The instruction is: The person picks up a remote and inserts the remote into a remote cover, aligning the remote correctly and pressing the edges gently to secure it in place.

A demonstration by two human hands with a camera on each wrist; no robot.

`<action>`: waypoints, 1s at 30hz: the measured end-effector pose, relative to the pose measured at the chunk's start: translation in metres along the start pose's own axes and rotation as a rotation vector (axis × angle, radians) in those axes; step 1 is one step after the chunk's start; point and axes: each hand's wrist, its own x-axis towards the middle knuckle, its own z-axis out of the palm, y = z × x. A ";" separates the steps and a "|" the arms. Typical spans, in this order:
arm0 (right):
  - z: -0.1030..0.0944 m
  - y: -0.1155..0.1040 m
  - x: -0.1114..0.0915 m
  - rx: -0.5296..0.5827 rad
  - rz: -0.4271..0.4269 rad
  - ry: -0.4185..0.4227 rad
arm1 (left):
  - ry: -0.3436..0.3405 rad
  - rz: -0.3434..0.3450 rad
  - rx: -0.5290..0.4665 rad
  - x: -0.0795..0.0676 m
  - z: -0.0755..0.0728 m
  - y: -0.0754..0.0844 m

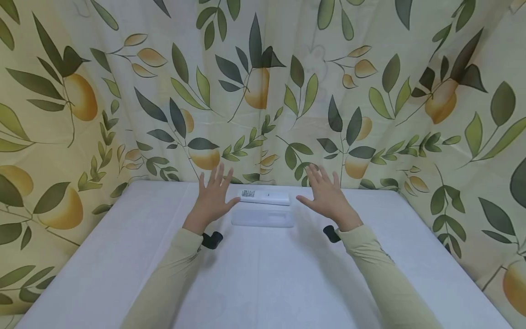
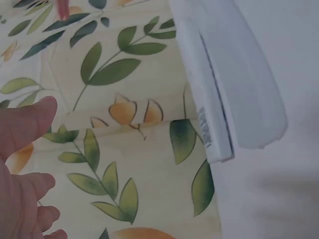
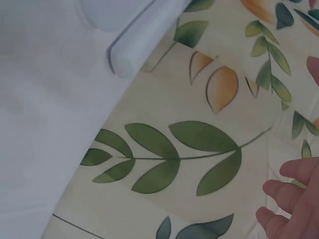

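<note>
Translucent case (image 1: 255,219) beside white box (image 1: 267,198)

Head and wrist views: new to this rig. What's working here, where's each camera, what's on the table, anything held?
No robot here: a person works bare-handed. The head view comes from a camera worn on the head, looking forward and down. The other two come from cameras worn on each wrist, so their pictures look tilted.

On the white table lie a long white object with printed marks and, on its near side, a pale translucent piece. A leaf-and-fruit patterned cloth hangs behind.

The left hand and right hand are both spread, and neither holds anything.
</note>
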 end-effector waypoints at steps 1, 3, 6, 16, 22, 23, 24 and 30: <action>0.001 -0.001 0.001 -0.014 -0.009 -0.003 | -0.006 0.005 0.009 -0.001 0.002 0.000; 0.004 -0.001 0.002 -0.043 -0.027 -0.009 | -0.020 0.015 0.022 -0.002 0.005 0.000; 0.007 -0.003 0.005 -0.086 -0.059 -0.007 | -0.041 0.033 0.032 -0.004 0.009 0.001; 0.022 0.000 0.021 -0.178 -0.157 0.006 | -0.116 0.120 0.055 -0.005 0.026 0.001; 0.039 0.005 0.034 -0.237 -0.271 0.031 | -0.169 0.176 0.049 0.001 0.034 0.004; 0.041 0.005 0.036 -0.233 -0.296 0.041 | -0.174 0.189 0.054 0.003 0.036 0.005; 0.044 0.006 0.039 -0.236 -0.321 0.048 | -0.177 0.201 0.059 0.004 0.038 0.006; 0.063 0.009 0.053 -0.286 -0.456 0.068 | -0.196 0.289 0.105 0.013 0.052 0.010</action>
